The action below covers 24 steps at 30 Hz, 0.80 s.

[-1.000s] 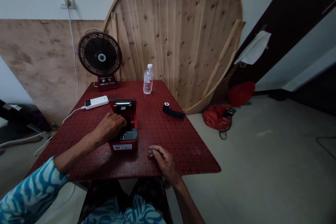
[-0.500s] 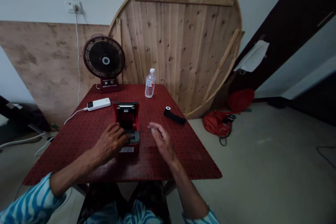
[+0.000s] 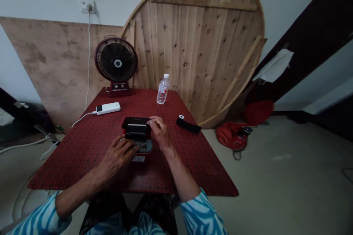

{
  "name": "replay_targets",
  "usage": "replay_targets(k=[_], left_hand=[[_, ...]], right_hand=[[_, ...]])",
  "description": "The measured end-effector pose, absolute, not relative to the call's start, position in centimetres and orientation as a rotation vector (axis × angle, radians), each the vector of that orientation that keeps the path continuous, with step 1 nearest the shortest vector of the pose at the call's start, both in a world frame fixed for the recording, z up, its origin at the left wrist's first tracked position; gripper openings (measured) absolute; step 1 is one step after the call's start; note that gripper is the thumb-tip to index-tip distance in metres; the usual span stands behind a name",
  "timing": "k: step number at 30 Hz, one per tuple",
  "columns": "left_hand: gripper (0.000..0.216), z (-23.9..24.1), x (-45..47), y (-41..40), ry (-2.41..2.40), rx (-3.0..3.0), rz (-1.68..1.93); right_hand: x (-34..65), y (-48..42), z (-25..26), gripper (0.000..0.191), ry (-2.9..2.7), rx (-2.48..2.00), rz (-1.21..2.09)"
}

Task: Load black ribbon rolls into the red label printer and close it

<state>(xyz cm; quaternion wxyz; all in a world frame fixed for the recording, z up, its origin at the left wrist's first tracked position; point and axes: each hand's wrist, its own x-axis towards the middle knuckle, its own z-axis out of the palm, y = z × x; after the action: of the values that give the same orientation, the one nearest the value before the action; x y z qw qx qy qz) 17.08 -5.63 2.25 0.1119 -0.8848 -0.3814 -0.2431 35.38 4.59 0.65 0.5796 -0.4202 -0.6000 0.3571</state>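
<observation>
- The table [image 3: 211, 176] had its near edge close to the person's lap, which probably kept the printer [image 3: 149, 148] within easy reach of both arms.
- The left hand [image 3: 118, 154] lay palm down over the printer's near left part, likely to steady it. Its fingers were bent; whether that grip pinched anything could not be told, the underside being hidden.
- The printer stood on the table between the hands, its label [image 3: 138, 158] turned toward the person.
- The right hand [image 3: 160, 132] touched the right edge of the lid [image 3: 134, 121], thumb and fingers close together, perhaps to control its tilt. Whether that grip pinched the edge was unclear.
- The lid was tilted up at the printer's far side, not flush with the body.
- Right of the printer lay the dark roll [image 3: 189, 125], a strip trailing to the right, well apart from the hands.
- Farther left lay the power bank [image 3: 110, 108], probably there because its cable [image 3: 82, 116] ran off the table's left side.
- Farther still stood the bottle [image 3: 162, 90], upright, with the fan [image 3: 117, 62] beyond on the left, facing the person.
</observation>
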Motion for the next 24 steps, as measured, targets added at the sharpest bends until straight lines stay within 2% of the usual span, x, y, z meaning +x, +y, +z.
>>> replay_targets(k=[1,4,8,12,16,19,24], left_hand=[[0.029,2.2,17.1,-5.7,-1.122,-2.602,-0.736],[0.024,2.3,16.7,-5.4,-1.136,-2.658,-0.879],[0.023,2.2,15.3,-3.3,-1.566,-2.536,-1.476],[0.048,1.7,14.9,-0.4,-2.252,-2.198,-2.181],[0.065,1.0,15.8,0.5,-2.464,-2.115,-2.739],[0.069,0.9,16.4,0.2,-2.433,-1.999,-2.962],[0.071,0.7,16.5,-0.3,-2.414,-1.897,-3.101]], right_hand=[[35.4,3.8,0.1,0.017,-1.395,-0.979,0.840],[35.3,2.4,-1.3,0.027,-1.373,-0.963,0.876],[34.9,1.9,-2.4,0.029,-1.302,-0.961,0.904],[34.8,1.9,-2.7,0.031,-1.220,-0.976,0.967],[34.5,1.8,-2.9,0.035,-1.129,-0.974,1.083],[34.2,1.7,-3.0,0.041,-1.057,-0.922,1.188],[33.8,1.4,-2.6,0.046,-0.985,-0.911,1.222]])
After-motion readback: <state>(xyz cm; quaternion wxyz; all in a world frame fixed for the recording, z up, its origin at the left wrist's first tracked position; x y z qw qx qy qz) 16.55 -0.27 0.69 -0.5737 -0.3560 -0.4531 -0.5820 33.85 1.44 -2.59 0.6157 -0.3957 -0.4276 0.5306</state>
